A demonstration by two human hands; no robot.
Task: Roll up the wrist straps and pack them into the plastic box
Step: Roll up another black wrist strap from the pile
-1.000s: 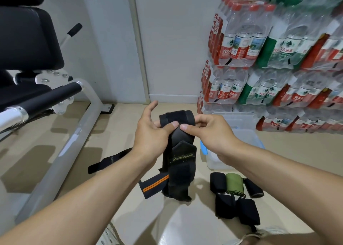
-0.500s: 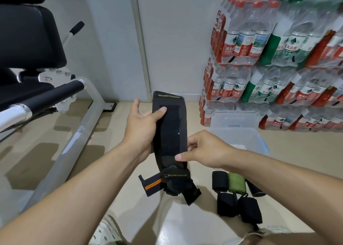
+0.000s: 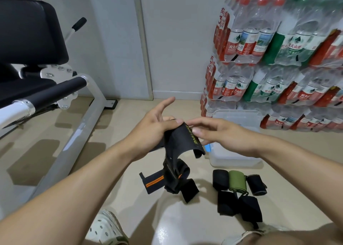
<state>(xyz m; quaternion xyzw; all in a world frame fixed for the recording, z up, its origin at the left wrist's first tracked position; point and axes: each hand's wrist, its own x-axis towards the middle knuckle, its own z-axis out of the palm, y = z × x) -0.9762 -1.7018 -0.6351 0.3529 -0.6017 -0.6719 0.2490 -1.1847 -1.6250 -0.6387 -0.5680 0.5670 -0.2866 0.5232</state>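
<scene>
A black wrist strap (image 3: 181,142) with yellow lettering is held at mid-height above the floor. My left hand (image 3: 154,127) pinches its upper end with thumb against the palm, index finger pointing out. My right hand (image 3: 213,133) touches the lettered end with thumb and fingertips, fingers mostly straight. The strap's lower part hangs down and bunches on the floor over a black strap with orange stripes (image 3: 154,181). The clear plastic box (image 3: 235,115) stands on the floor behind my right hand, mostly hidden by it. Several rolled straps, black ones (image 3: 220,179) and one green (image 3: 237,182), lie to the right.
A weight bench with black pads and a grey metal frame (image 3: 79,131) fills the left side. Shrink-wrapped packs of water bottles (image 3: 259,59) are stacked against the wall at right. My white shoe (image 3: 105,230) shows at the bottom edge.
The strap was stretched upright between my hands; now its top end is brought down and bent over, both hands close together at the lettered end.
</scene>
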